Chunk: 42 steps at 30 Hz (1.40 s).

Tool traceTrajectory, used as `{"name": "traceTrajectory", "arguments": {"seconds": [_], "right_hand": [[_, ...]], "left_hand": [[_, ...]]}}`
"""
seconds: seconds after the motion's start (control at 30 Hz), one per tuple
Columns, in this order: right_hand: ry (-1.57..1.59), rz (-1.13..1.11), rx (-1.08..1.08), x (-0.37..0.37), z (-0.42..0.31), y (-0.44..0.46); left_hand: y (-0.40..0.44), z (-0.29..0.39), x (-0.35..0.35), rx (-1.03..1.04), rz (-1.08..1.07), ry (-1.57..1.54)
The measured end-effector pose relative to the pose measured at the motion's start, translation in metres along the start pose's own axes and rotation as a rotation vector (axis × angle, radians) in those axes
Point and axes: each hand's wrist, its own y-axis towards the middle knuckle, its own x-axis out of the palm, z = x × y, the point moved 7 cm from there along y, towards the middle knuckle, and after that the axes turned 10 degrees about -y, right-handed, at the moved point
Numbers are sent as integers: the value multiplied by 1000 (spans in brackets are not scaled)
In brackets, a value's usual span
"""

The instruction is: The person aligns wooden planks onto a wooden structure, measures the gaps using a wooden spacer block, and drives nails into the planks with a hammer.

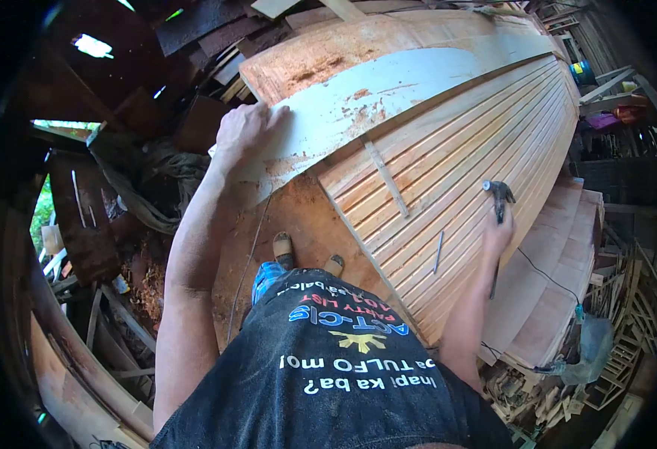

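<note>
At the upper left, my left hand (250, 129) rests on the end of a long pale, curved board (388, 84), its fingers bent over the surface. On the right, my right hand (498, 233) is closed around a claw hammer (499, 191), whose head points up and away from me. The hammer is over the slatted wooden hull (456, 187), whose narrow planks run toward the far right. A thin metal rod (438, 251) lies on the slats left of my right hand. A short wooden strip (385, 178) lies across the planks below the pale board.
Thin brown sheets (549, 277) lie right of the hull, with a black cord (549, 275) across them. Scrap wood (538, 396) is heaped at the lower right. A dark cloth (156, 179) hangs at the left. My sandalled feet (283, 249) are on the brown floor.
</note>
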Motion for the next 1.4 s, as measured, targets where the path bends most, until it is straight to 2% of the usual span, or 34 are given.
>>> {"name": "traceTrajectory", "arguments": {"seconds": [0.03,0.13,0.27,0.37,0.47,0.53,0.6,0.67,0.73,0.77,0.87,1.03,1.07,1.1,1.2,1.33,1.4], "right_hand": [[-335,288,-49,9,72,-1],[-336,-153,54,0,84,-18],[-351,-79,4,-5,77,-17],[-117,-432,89,7,76,-6],[438,-533,166,29,68,-19],[807,-342,140,11,-21,-58],[883,-489,202,-4,-101,-89],[898,-623,84,-1,-147,-96],[813,-633,-70,-9,-187,-89],[659,-615,-189,-9,-199,-83],[594,-461,-353,-34,-240,-67],[470,-248,-460,-33,-272,-55],[410,-298,-404,-13,-271,-57],[302,-368,-423,15,-272,-57],[304,-422,-550,34,-281,-51],[484,-440,-370,-26,-287,-49],[530,-223,-475,-62,-290,-51]], "left_hand": [[0,1,0,1,1,-8],[-1,4,0,-22,-23,-31],[1,1,5,-35,-51,-26],[2,2,4,-16,-41,-8],[2,3,3,-9,-39,16],[2,4,2,-7,-48,21],[1,3,4,-20,-43,23],[3,4,3,-15,-44,28],[2,3,5,-15,-47,24],[4,3,5,-20,-57,29],[3,2,5,-36,-67,38],[5,-1,7,-23,-57,45],[6,0,4,-16,-47,37],[5,1,2,-9,-37,27],[0,5,4,28,-38,26],[1,3,4,2,-29,5],[1,3,6,-6,-52,1]]}}
